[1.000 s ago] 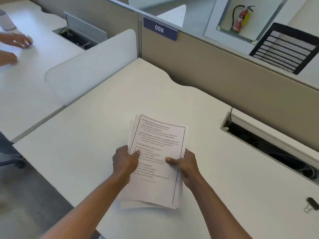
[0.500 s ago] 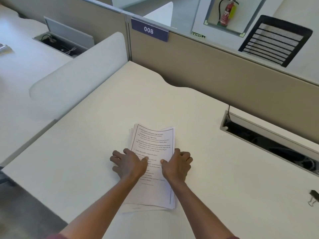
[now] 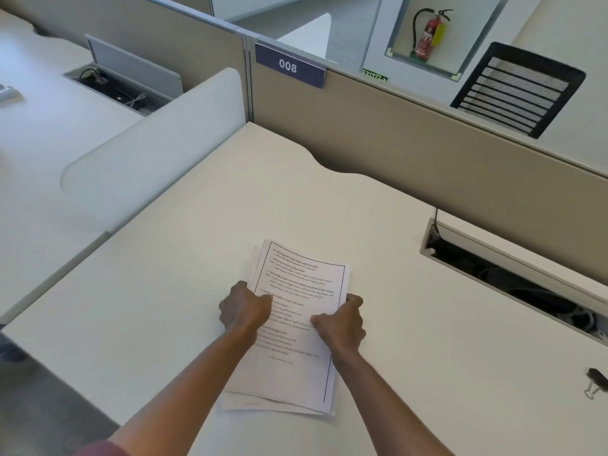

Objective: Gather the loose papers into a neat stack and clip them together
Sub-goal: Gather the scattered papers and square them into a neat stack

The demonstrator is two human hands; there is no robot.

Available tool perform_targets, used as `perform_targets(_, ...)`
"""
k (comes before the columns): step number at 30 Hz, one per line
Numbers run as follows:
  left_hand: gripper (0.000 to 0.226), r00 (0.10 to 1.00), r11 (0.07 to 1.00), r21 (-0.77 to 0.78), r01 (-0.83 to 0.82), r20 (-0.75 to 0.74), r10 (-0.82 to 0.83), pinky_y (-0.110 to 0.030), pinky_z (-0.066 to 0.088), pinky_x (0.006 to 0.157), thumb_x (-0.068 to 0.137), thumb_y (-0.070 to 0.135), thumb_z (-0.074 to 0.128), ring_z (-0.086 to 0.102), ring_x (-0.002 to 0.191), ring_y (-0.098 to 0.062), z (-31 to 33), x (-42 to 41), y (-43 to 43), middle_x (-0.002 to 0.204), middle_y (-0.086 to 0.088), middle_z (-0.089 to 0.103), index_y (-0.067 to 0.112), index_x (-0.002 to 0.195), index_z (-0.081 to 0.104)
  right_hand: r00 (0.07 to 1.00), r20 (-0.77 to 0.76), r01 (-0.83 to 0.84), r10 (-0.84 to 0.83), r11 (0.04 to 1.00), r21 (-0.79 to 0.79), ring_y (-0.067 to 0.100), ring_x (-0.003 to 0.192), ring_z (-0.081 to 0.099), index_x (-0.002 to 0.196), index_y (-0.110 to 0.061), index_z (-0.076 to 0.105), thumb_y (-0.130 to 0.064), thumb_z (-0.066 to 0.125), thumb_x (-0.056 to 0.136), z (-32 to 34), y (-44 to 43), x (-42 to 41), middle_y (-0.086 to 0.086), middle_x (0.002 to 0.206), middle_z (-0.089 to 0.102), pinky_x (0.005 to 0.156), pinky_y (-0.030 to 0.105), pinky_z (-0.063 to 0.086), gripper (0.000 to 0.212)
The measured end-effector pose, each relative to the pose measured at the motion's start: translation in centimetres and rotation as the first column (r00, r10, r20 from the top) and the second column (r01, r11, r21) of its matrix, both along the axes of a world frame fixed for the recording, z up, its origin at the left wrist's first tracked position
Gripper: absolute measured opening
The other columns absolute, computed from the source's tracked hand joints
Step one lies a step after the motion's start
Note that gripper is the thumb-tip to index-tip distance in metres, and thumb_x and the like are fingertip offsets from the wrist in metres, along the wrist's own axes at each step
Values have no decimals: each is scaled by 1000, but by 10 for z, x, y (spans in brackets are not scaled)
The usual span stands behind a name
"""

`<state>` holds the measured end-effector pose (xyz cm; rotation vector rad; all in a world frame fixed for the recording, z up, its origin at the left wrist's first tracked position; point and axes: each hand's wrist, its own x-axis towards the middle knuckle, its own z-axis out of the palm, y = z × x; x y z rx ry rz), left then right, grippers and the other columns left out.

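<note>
On the cream cubicle desk (image 3: 411,324) the printed papers (image 3: 296,340) are gripped at both long edges by the left hand (image 3: 245,309) and right hand (image 3: 340,322), squaring unfinished; next, the binder clip (image 3: 596,383) lying well apart must be fetched.

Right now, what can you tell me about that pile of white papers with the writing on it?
The pile of white printed papers lies flat on the cream desk, several thin sheets deep. The top sheet carries small dark lines of text inside a thin black border. The sheets are not squared: lower ones fan out at the near left corner and far edge. The left hand and right hand grip its two long sides.
</note>
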<state>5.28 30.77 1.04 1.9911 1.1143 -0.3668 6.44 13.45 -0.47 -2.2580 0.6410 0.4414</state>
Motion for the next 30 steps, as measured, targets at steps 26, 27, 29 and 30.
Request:
perform_targets(26,34,813,639,-615,463,582,-29,-64,61,97,95,6,78,77,111,-45,61,-30,-23,123,-22,79,-2,128,71,886,319,106,-338,815,570,17,113,69,131,-21,61,-16,98,68,52,-110,-53,-4,126,72,85,36,58,73)
perform_targets(27,35,784,638,-589,495,619,-37,-61,62,96,92,7,80,77,112,-45,69,-26,-26,122,-22,79,-2,125,73,883,341,60,-322,800,597,17,112,71,134,-18,60,-16,97,66,63,-117,-52,-4,127,75,86,36,57,77)
perform_targets(29,28,727,655,-519,549,684,-67,-55,65,92,90,5,81,77,109,-43,88,-17,-34,118,-18,81,2,118,77,883,395,-52,-253,784,619,23,110,76,131,-12,65,-8,94,70,80,-130,-49,1,123,80,90,41,60,68)
perform_targets(30,24,698,671,-478,567,712,-83,-50,67,89,91,2,80,79,107,-39,98,-12,-38,114,-14,83,7,114,79,874,423,-91,-238,775,625,26,110,76,127,-8,70,0,91,73,88,-135,-47,4,120,81,93,43,61,58)
